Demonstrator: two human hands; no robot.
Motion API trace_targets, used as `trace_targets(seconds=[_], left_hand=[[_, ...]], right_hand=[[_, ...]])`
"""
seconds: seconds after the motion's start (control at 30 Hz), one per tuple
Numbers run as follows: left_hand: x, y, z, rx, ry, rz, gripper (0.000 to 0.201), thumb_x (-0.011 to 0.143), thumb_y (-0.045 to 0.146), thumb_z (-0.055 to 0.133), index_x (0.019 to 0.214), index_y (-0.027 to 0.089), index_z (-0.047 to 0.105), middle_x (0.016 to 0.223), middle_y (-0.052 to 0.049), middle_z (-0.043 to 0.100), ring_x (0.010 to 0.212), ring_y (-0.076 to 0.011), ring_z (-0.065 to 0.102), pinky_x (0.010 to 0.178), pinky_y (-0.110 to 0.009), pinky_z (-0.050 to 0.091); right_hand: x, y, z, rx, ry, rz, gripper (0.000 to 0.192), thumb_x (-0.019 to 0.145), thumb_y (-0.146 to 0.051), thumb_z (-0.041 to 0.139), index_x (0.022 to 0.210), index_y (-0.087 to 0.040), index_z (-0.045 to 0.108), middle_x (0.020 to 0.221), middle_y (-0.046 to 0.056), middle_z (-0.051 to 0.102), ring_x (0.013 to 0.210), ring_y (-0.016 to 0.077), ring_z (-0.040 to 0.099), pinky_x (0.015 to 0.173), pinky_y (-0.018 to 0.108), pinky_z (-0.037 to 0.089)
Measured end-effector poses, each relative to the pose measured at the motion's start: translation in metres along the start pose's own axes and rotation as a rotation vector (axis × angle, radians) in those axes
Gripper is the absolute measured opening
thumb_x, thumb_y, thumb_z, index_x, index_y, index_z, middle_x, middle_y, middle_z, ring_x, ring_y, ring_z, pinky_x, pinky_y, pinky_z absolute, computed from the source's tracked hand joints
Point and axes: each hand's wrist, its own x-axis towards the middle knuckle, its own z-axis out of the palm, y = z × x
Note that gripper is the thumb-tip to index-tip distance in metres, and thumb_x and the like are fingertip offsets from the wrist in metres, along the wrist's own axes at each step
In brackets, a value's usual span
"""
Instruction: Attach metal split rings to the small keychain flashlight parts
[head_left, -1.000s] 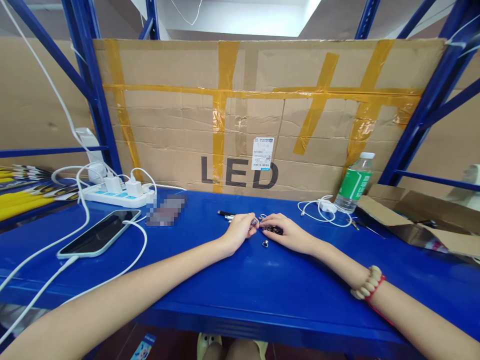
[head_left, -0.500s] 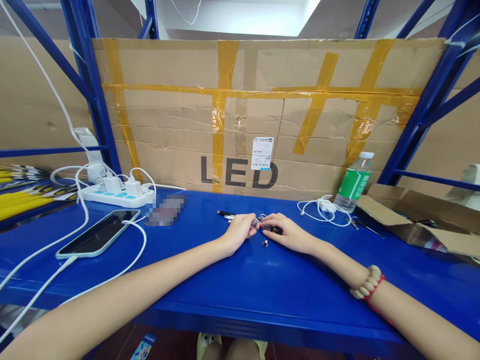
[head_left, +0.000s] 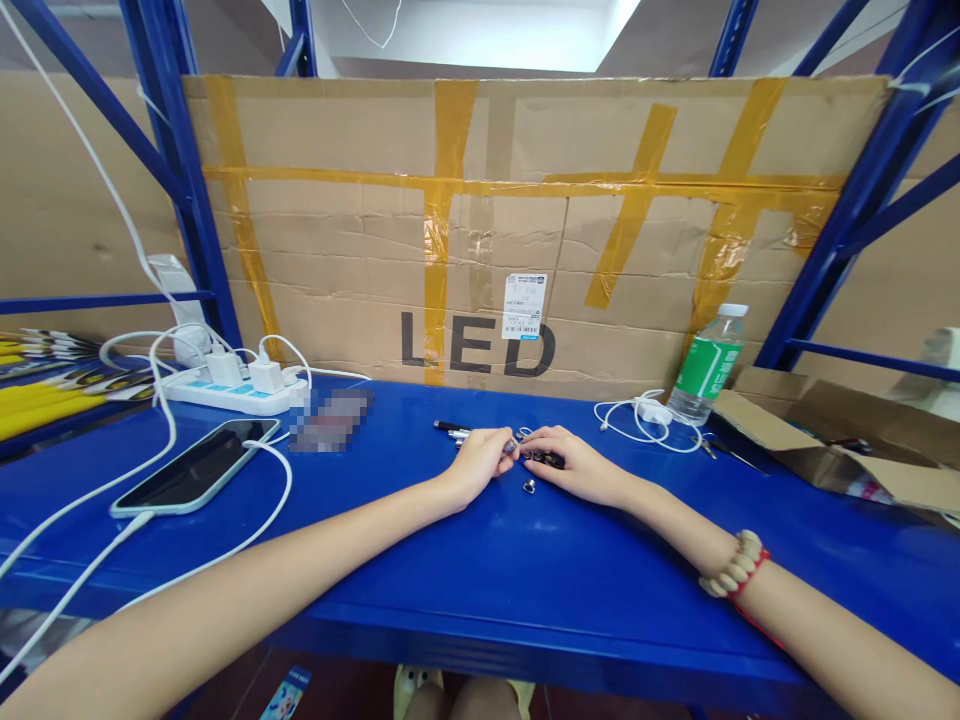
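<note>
At the centre of the frame, your left hand [head_left: 480, 466] has its fingers pinching a small metal piece [head_left: 511, 446] just above the counter [head_left: 480, 575]. Your right hand [head_left: 574, 465] lies just beside it, fingers bent over a few dark parts [head_left: 552, 459]; you can't tell whether they grip any. A loose metal fitting [head_left: 529, 487] sits just below, toward you, and some rods [head_left: 451, 427] lie beyond your left hand.

At the right edge, a carton [head_left: 810, 440] stands with its flaps open; something small and dark shows inside, too unclear to name. To its left, the clear bottle [head_left: 709, 366] stands upright, white cap on, green label round it; its fill level can't be read. A white cable [head_left: 624, 411] lies coiled beside it.
</note>
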Motion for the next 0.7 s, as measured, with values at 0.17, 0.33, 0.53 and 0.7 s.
trace_targets(seconds=[0.17, 0.33, 0.53, 0.7], left_hand=[[-0.0020, 0.0023, 0.0012, 0.052, -0.050, 0.004, 0.034, 0.081, 0.027, 0.035, 0.051, 0.014, 0.045, 0.039, 0.004, 0.036, 0.040, -0.0068, 0.029, 0.046, -0.021, 0.021], [-0.0020, 0.0019, 0.0011, 0.050, -0.054, 0.004, 0.033, 0.081, 0.028, 0.035, 0.052, 0.014, 0.045, 0.039, 0.004, 0.036, 0.039, -0.0069, 0.029, 0.045, -0.021, 0.021], [-0.0015, 0.0011, 0.0011, 0.051, -0.048, 0.004, 0.033, 0.080, 0.030, 0.035, 0.052, 0.014, 0.045, 0.039, 0.004, 0.037, 0.040, -0.0072, 0.030, 0.045, -0.021, 0.022], [-0.0017, 0.0015, 0.0013, 0.056, -0.051, 0.005, 0.034, 0.080, 0.029, 0.035, 0.051, 0.015, 0.044, 0.039, 0.004, 0.036, 0.039, -0.0069, 0.029, 0.045, -0.021, 0.021]], right_hand=[[0.0000, 0.0008, 0.0001, 0.000, 0.006, -0.002, 0.028, 0.083, -0.036, 0.047, 0.100, -0.021, 0.064, 0.106, 0.009, 0.060, 0.101, 0.0223, 0.051, 0.091, 0.041, 0.037], [-0.0001, 0.0021, 0.0012, -0.005, 0.007, 0.003, 0.028, 0.084, -0.037, 0.047, 0.100, -0.021, 0.064, 0.107, 0.009, 0.060, 0.101, 0.0225, 0.050, 0.090, 0.041, 0.038], [-0.0003, 0.0027, 0.0016, -0.007, 0.007, 0.003, 0.028, 0.084, -0.037, 0.047, 0.100, -0.022, 0.064, 0.108, 0.008, 0.060, 0.101, 0.0228, 0.050, 0.090, 0.041, 0.038], [-0.0002, 0.0029, 0.0011, -0.011, -0.006, 0.005, 0.028, 0.084, -0.036, 0.047, 0.102, -0.022, 0.063, 0.109, 0.008, 0.059, 0.102, 0.0224, 0.050, 0.090, 0.040, 0.038]])
